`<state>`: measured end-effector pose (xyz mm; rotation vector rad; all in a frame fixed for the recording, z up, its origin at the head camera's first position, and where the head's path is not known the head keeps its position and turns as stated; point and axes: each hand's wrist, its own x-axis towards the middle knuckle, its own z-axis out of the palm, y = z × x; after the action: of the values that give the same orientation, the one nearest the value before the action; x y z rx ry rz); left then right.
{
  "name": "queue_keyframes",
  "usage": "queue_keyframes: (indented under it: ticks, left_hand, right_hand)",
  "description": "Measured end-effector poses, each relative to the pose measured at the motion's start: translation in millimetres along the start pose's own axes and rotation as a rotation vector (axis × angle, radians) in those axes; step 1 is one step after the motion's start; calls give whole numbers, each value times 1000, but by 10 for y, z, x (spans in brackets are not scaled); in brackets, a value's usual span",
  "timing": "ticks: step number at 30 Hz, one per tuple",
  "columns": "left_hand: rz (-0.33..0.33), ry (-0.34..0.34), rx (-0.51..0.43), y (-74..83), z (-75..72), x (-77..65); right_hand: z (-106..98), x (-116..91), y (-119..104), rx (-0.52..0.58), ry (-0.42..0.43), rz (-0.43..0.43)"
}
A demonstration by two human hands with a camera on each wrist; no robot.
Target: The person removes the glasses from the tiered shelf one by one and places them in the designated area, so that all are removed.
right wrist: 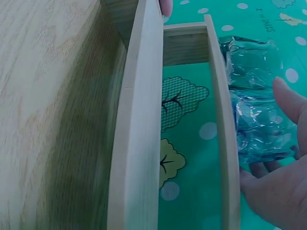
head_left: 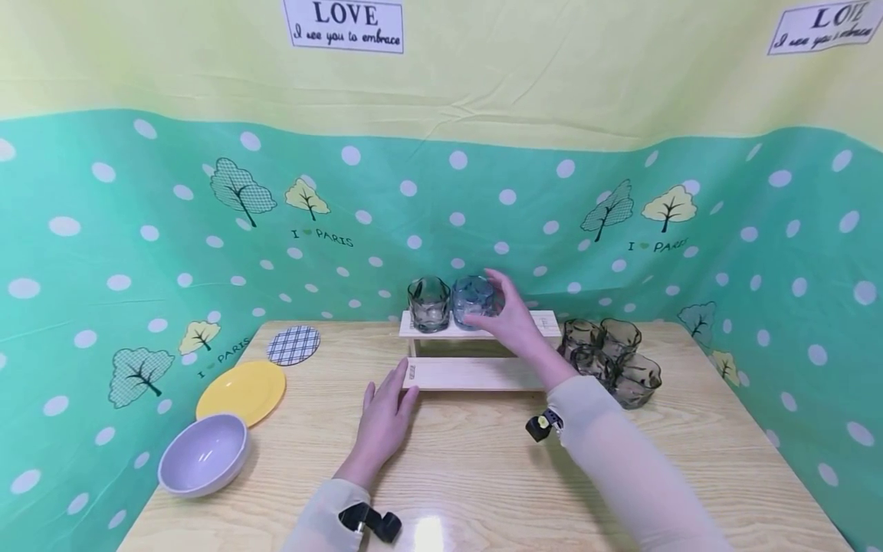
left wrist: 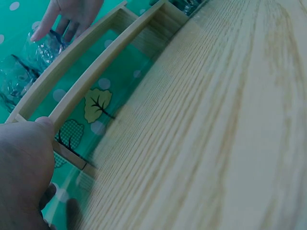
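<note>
Blue wavy glass tumbler [head_left: 471,296]: my right hand [head_left: 513,320] grips; left hand [head_left: 383,423], straight-fingered, presumably steadies pale two-tier wooden shelf [head_left: 476,373].

Blue see-thru glass [head_left: 472,294] stands upright atop lt. wood 2-tier rack [head_left: 476,374].
</note>
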<state>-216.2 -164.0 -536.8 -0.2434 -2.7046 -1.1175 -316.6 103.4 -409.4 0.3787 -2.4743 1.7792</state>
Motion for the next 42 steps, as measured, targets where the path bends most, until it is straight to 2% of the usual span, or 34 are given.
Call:
queue_keyframes:
  ticks: [18,42]
  left_hand:
    - [4,1,2,-12,11,8]
    - [19,1,-1,2,5,3]
  right_hand:
    - [78,37,70,20,4,30]
    - [132,41,66,-35,36,56]
